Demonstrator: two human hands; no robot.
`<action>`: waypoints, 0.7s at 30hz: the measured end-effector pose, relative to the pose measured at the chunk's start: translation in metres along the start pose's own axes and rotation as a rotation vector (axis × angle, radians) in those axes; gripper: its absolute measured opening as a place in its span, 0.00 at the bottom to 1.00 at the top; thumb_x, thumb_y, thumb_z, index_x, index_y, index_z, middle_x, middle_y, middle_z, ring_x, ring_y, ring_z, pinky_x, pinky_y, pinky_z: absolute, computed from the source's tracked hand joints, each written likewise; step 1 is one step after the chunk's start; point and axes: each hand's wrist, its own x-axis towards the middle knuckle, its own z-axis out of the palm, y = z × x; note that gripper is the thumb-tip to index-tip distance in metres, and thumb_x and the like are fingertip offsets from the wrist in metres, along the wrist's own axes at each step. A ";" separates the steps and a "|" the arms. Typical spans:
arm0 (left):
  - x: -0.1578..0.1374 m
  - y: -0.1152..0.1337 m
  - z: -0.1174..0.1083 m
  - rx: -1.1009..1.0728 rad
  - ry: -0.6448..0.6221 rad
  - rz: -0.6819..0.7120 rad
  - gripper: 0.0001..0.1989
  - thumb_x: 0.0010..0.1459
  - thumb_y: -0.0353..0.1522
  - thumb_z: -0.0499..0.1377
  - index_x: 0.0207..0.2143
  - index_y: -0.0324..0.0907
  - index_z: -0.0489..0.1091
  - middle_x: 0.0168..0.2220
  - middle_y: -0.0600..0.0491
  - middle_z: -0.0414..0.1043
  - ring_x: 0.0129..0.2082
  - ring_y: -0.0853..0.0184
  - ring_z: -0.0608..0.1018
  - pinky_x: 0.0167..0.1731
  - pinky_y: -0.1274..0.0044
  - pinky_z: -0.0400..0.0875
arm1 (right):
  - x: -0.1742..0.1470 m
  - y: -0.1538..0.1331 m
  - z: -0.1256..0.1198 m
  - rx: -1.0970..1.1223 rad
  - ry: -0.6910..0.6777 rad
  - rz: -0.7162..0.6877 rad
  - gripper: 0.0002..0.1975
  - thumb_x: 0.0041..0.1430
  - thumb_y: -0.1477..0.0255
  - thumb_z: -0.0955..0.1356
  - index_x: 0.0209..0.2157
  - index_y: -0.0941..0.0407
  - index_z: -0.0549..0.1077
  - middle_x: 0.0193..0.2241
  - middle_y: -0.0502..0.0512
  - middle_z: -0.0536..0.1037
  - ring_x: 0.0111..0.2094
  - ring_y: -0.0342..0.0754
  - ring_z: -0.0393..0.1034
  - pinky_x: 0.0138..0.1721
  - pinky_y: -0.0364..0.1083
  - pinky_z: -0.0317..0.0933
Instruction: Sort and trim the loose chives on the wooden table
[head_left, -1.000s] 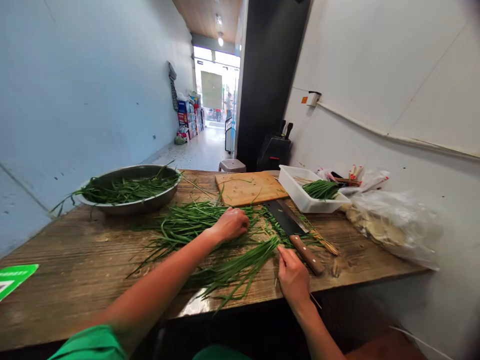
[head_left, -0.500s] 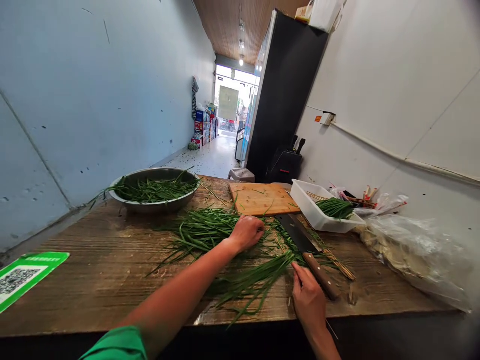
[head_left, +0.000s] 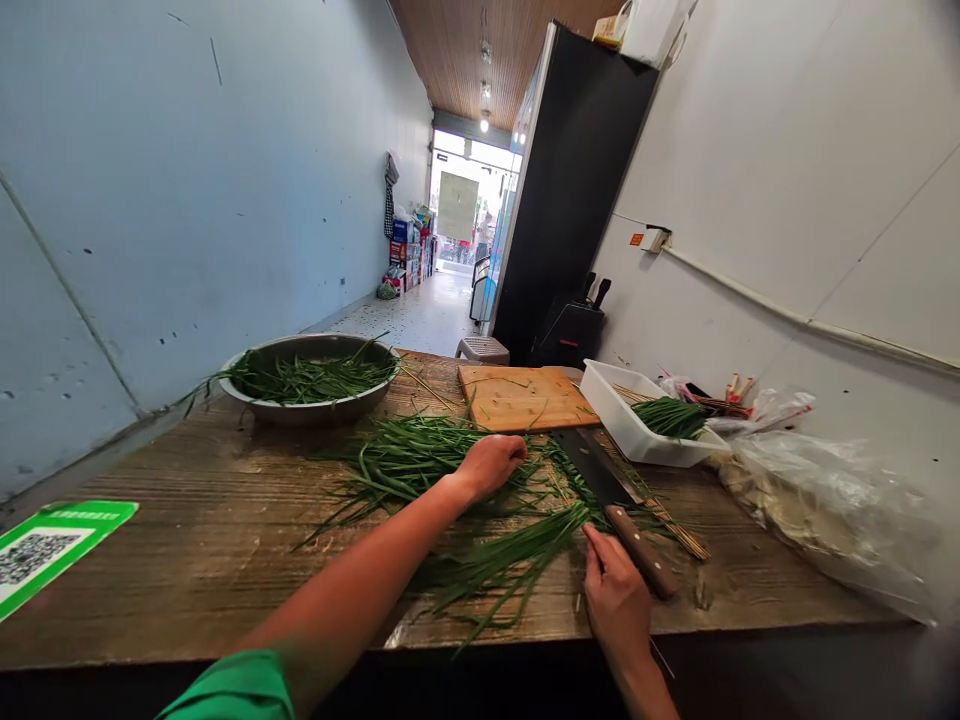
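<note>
My left hand (head_left: 491,463) is closed, fingers curled, at the right end of a loose pile of garlic chives (head_left: 409,455); whatever its fingertips pinch is hidden. Lower down, my right hand (head_left: 619,590) is closed at the gathered end of a smaller bunch of chives (head_left: 517,555), which fans out leftward on the table. A thin skewer (head_left: 663,660) shows beyond the right wrist, in line with that grip. Between the fingers the grip itself is hidden. A cleaver (head_left: 600,475) with a wooden handle lies just right of this hand, over chive scraps.
A metal bowl (head_left: 311,408) of chives stands at back left, beside a wooden cutting board (head_left: 525,395). A white plastic tray (head_left: 637,445) holds a chive bundle. Loose skewers (head_left: 679,525) lie near the cleaver. Plastic bags (head_left: 832,510) fill the right side; a QR card (head_left: 56,555) is at left.
My left hand has shifted very slightly, its fingers turned a little lower over the pile. My right hand, the bunch and the cleaver stay practically where they were.
</note>
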 end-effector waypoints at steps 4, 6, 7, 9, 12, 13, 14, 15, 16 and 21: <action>0.001 -0.003 0.003 -0.013 0.021 -0.014 0.07 0.50 0.30 0.53 0.31 0.42 0.71 0.32 0.53 0.73 0.32 0.66 0.72 0.31 0.79 0.62 | 0.000 -0.001 0.000 0.012 -0.009 0.000 0.18 0.61 0.69 0.55 0.43 0.59 0.71 0.36 0.59 0.75 0.36 0.47 0.71 0.37 0.44 0.63; 0.001 -0.006 0.006 -0.014 0.018 -0.029 0.08 0.50 0.30 0.53 0.32 0.42 0.71 0.32 0.52 0.73 0.33 0.66 0.73 0.32 0.78 0.63 | 0.000 -0.001 -0.001 0.019 -0.007 0.001 0.18 0.61 0.69 0.55 0.43 0.58 0.71 0.36 0.59 0.75 0.37 0.47 0.70 0.38 0.44 0.63; 0.000 -0.007 0.007 -0.017 0.017 -0.032 0.08 0.50 0.30 0.53 0.31 0.42 0.71 0.32 0.53 0.73 0.33 0.66 0.73 0.32 0.79 0.63 | 0.000 -0.001 -0.001 0.022 -0.006 0.001 0.18 0.61 0.69 0.55 0.43 0.58 0.71 0.36 0.59 0.75 0.36 0.47 0.70 0.38 0.44 0.63; 0.000 -0.008 0.009 -0.030 0.018 -0.027 0.09 0.50 0.30 0.53 0.31 0.42 0.72 0.31 0.53 0.73 0.31 0.67 0.73 0.31 0.79 0.63 | 0.001 -0.002 -0.001 0.028 -0.007 0.004 0.18 0.61 0.69 0.55 0.43 0.58 0.71 0.35 0.58 0.75 0.36 0.47 0.70 0.37 0.44 0.63; 0.000 -0.008 0.010 -0.035 0.053 0.014 0.09 0.50 0.30 0.53 0.30 0.42 0.72 0.31 0.52 0.72 0.31 0.68 0.72 0.31 0.79 0.64 | 0.001 -0.002 -0.002 0.025 -0.017 0.015 0.18 0.61 0.68 0.55 0.43 0.58 0.71 0.34 0.58 0.75 0.35 0.47 0.70 0.37 0.44 0.63; 0.000 -0.008 0.010 -0.025 0.065 0.037 0.09 0.50 0.30 0.52 0.30 0.42 0.73 0.31 0.52 0.72 0.32 0.68 0.72 0.32 0.79 0.64 | 0.001 -0.002 -0.002 0.023 -0.020 0.017 0.18 0.61 0.68 0.55 0.43 0.58 0.71 0.34 0.58 0.75 0.35 0.47 0.70 0.37 0.44 0.63; 0.000 -0.008 0.010 -0.007 0.068 0.060 0.09 0.50 0.30 0.52 0.29 0.42 0.73 0.32 0.51 0.72 0.32 0.67 0.72 0.33 0.79 0.64 | 0.001 -0.002 -0.002 0.021 -0.022 0.017 0.18 0.61 0.68 0.55 0.43 0.59 0.71 0.34 0.58 0.75 0.35 0.47 0.70 0.37 0.44 0.63; 0.000 -0.007 0.010 0.016 0.060 0.079 0.09 0.51 0.30 0.52 0.29 0.42 0.73 0.32 0.51 0.72 0.33 0.67 0.72 0.34 0.78 0.64 | 0.001 -0.002 -0.001 0.020 -0.025 0.014 0.18 0.61 0.69 0.55 0.43 0.59 0.71 0.35 0.59 0.75 0.35 0.47 0.70 0.37 0.44 0.63; -0.001 -0.007 0.009 0.040 0.042 0.090 0.09 0.51 0.30 0.52 0.29 0.42 0.73 0.32 0.50 0.72 0.33 0.66 0.73 0.34 0.78 0.64 | 0.001 -0.001 -0.001 0.020 -0.027 0.009 0.18 0.61 0.69 0.55 0.43 0.59 0.71 0.35 0.59 0.75 0.36 0.47 0.70 0.37 0.44 0.63; -0.003 -0.005 0.006 0.077 -0.008 0.069 0.10 0.55 0.31 0.50 0.32 0.41 0.70 0.30 0.50 0.72 0.33 0.65 0.73 0.34 0.76 0.63 | 0.000 0.000 0.000 -0.002 -0.016 -0.016 0.18 0.61 0.70 0.55 0.43 0.58 0.71 0.36 0.58 0.75 0.36 0.47 0.70 0.37 0.44 0.63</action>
